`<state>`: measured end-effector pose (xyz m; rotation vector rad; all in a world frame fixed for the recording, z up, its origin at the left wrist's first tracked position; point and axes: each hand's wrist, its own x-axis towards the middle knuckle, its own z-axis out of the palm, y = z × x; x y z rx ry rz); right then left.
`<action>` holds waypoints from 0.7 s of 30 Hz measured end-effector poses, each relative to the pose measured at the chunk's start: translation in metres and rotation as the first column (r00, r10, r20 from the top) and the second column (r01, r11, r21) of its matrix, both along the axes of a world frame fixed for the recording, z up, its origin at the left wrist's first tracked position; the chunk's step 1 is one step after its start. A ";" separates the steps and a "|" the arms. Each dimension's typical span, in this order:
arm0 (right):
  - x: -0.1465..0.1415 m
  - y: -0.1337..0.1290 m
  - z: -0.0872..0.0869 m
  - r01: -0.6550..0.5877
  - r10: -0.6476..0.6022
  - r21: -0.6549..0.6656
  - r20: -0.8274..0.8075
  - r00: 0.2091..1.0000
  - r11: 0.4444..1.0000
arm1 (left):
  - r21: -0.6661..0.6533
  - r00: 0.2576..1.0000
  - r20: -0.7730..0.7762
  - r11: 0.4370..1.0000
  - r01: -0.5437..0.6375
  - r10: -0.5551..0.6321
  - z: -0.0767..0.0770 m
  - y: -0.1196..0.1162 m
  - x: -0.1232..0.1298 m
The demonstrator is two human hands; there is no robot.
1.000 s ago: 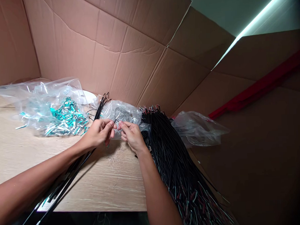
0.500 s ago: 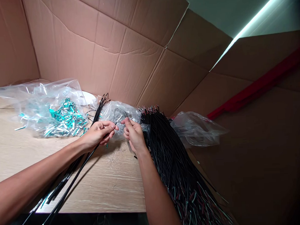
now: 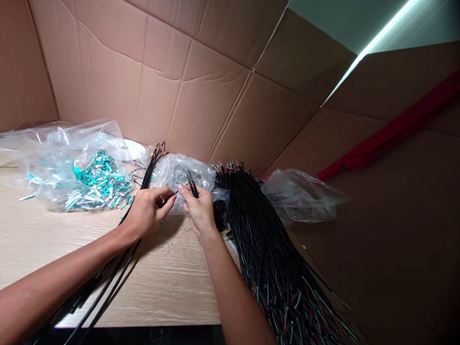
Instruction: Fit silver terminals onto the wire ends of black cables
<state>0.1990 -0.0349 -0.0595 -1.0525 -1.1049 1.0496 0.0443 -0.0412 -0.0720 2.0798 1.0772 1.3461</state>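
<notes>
My left hand (image 3: 146, 212) is closed in a pinch on a black cable (image 3: 115, 284). The cable's thin end sticks out between thumb and fingers, and its long part runs down past the table's front edge. Close on the right, almost touching that end, my right hand (image 3: 199, 209) is shut on a dark two-pronged tool that looks like tweezers (image 3: 192, 183), prongs pointing up and away. Behind the hands lies a clear bag (image 3: 169, 167) holding a mass of small silvery bits. A thick bundle of black cables (image 3: 259, 227) lies beside my right forearm.
At the left a clear bag (image 3: 53, 144) holds teal and silver strips (image 3: 104, 180). More black cables (image 3: 149, 168) lie behind my left hand. Another clear bag (image 3: 299, 192) sits right of the bundle. Cardboard walls (image 3: 122, 70) enclose the wooden table (image 3: 174, 292).
My left hand has turned, its back now facing up. The tweezers-like tool now shows upright in my right hand, which has shifted slightly left.
</notes>
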 end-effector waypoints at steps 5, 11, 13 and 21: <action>0.004 0.001 0.004 -0.073 0.065 -0.038 -0.189 0.980 0.997 | -0.356 0.927 0.241 0.863 0.359 -0.287 0.003 0.001 0.003; 0.007 0.001 0.007 -0.184 0.169 -0.033 -0.267 0.949 0.982 | -0.485 0.611 0.731 0.399 0.778 -0.304 0.000 0.009 -0.001; 0.007 0.002 0.006 -0.165 0.150 -0.035 -0.265 0.952 0.986 | -0.513 0.690 0.656 0.491 0.704 -0.304 0.000 0.009 -0.001; 0.005 0.007 0.000 -0.147 0.113 -0.067 -0.366 0.924 0.987 | -0.465 0.824 0.482 0.710 0.528 -0.298 0.004 0.008 0.002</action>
